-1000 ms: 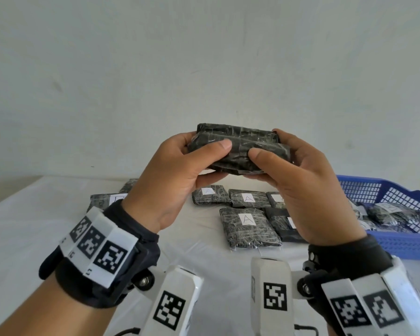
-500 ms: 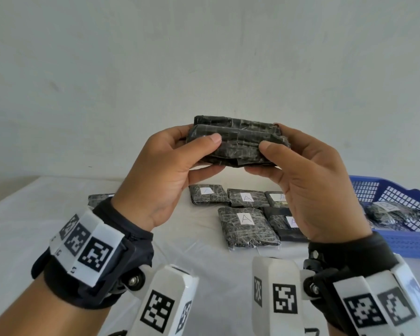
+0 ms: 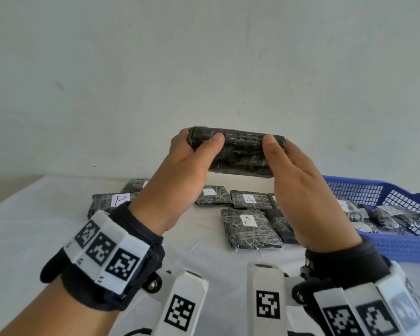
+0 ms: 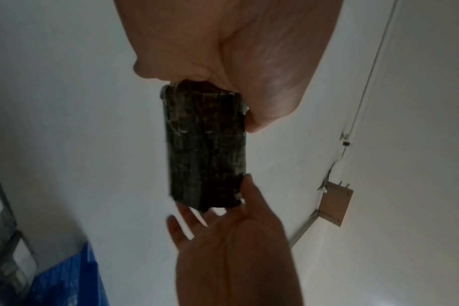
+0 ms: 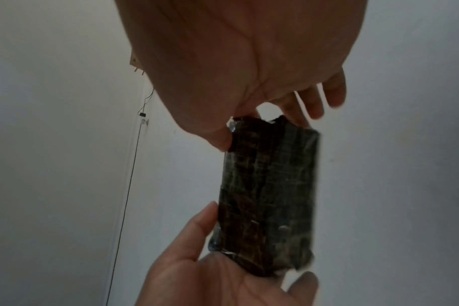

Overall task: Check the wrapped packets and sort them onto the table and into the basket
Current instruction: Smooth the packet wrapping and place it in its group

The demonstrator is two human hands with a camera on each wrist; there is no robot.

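A person holds one dark wrapped packet point(image 3: 238, 151) up in the air in front of a pale wall point(image 3: 204, 69), above a table covered in white cloth point(image 3: 22, 238). The left hand point(image 3: 180, 180) grasps the packet's left end, thumb across the near face and fingers curled behind it. The right hand point(image 3: 303, 195) grasps the right end the same way, thumb on the near face; the left wrist view shows its fingers reaching past the far side. The packet lies level between the two hands, long side running left to right, with no label showing on the near face. Below it, on the table, lie more wrapped packets: one with a white label marked B point(image 3: 112, 202) to the left, and several marked A, the nearest of them point(image 3: 250, 227) just beside another dark packet. To the right sits a blue mesh basket point(image 3: 398, 248) with further packets point(image 3: 395, 215) inside. Both wrists wear black bands carrying square black-and-white markers.
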